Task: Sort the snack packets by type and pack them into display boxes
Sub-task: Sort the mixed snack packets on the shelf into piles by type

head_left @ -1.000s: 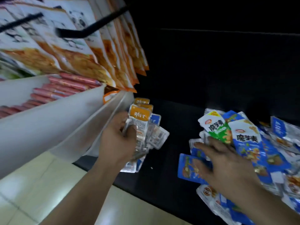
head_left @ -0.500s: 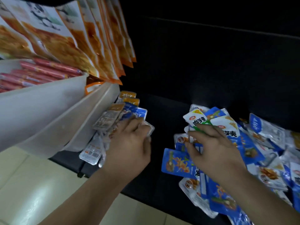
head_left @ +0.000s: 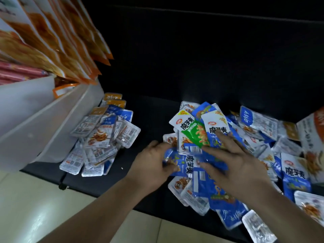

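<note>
A small blue foil snack packet (head_left: 182, 161) with white lettering lies at the near-left edge of a large loose heap of blue, white and silver packets (head_left: 259, 130) on the right part of the black desk (head_left: 154, 111). The left hand (head_left: 150, 163) pinches this packet at its left end, fingers curled round the edge. The right hand (head_left: 236, 163) lies flat on the heap just beside it, fingers straight and spread, gripping nothing, its forefinger reaching up onto a white-and-blue packet. A green-and-white packet (head_left: 194, 133) sits on top of the heap, just beyond both hands. Well apart to the left, a smaller pile of silver, blue and orange-topped packets (head_left: 103, 137) rests against a white display box (head_left: 43, 123). Above that box hang large orange bags (head_left: 52, 41), and red sausage sticks (head_left: 15, 71) lie behind its far wall. Pale floor tiles (head_left: 35, 207) show below the desk's edge.
</note>
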`<state>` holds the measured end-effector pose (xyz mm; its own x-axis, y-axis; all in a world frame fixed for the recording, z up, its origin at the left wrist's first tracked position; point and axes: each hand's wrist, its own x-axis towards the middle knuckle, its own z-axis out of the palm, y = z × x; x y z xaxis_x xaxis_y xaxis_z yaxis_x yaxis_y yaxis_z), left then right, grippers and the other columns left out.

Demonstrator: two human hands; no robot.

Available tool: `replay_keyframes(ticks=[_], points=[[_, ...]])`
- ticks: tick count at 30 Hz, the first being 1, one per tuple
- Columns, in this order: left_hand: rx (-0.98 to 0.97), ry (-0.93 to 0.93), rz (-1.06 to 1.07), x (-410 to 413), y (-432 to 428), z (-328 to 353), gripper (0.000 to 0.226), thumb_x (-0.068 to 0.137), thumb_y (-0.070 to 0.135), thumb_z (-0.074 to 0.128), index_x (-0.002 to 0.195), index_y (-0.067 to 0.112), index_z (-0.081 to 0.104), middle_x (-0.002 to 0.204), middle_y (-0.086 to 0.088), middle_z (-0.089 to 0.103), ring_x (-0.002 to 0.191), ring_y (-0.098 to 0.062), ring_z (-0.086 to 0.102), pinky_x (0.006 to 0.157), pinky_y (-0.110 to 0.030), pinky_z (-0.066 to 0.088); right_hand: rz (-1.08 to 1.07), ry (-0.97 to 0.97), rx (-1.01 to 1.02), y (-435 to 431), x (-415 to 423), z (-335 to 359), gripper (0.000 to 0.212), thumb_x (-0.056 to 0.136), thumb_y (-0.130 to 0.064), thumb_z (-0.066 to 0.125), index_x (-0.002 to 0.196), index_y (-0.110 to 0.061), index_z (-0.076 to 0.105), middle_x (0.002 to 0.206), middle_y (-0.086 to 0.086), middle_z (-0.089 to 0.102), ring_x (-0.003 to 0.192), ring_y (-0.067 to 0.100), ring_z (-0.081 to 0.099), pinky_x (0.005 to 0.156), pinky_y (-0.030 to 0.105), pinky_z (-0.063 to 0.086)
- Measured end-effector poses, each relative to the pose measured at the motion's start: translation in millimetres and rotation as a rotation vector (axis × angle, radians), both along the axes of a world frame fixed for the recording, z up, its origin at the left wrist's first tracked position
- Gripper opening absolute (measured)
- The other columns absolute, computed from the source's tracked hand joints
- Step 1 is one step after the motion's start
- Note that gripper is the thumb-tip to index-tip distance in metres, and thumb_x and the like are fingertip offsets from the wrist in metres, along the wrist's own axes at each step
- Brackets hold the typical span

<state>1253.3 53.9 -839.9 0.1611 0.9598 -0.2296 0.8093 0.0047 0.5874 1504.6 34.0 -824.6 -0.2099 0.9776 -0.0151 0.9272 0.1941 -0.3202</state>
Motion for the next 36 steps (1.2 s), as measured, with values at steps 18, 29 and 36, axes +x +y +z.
replay_keyframes(ticks=[18, 29, 36], points=[[0.343, 0.013, 0.088, 4.4, -4.2, 7.2, 0.012, 0.092, 0.031, 0.062, 0.102, 0.026, 0.069, 0.092, 0.008, 0.062, 0.078, -0.012, 0.06, 0.065, -0.032, 0.051, 0.003, -0.115, -0.144, 13.0, -1.8, 18.8, 0.086, 0.072, -0.09, 0.046, 0.151, -0.06, 0.032, 0.156, -0.028, 0.027, 0.144, 0.013, 0.034, 0.094, 0.033, 0.052], [-0.114, -0.464, 0.224, 52.0, 8.6, 16.9, 0.013, 0.093, 0.015, 0.074, 0.081, 0.016, 0.07, 0.073, 0.001, 0.069, 0.063, -0.007, 0.062, 0.063, -0.029, 0.056, -0.055, -0.166, -0.109, 25.1, -6.1, 24.0, 0.068, 0.087, -0.082, 0.04, 0.148, -0.053, 0.041, 0.135, -0.025, 0.04, 0.129, 0.013, 0.038, 0.079, 0.029, 0.049], [-0.114, -0.481, 0.424, 23.6, -5.0, 18.6, 0.018, 0.089, 0.008, 0.077, 0.093, 0.02, 0.064, 0.084, 0.005, 0.074, 0.08, -0.007, 0.072, 0.068, -0.026, 0.06, -0.03, -0.273, -0.168, 26.4, -13.7, 26.9, 0.064, 0.094, -0.078, 0.032, 0.154, -0.058, 0.017, 0.145, -0.016, 0.029, 0.136, 0.021, 0.032, 0.08, 0.034, 0.053]])
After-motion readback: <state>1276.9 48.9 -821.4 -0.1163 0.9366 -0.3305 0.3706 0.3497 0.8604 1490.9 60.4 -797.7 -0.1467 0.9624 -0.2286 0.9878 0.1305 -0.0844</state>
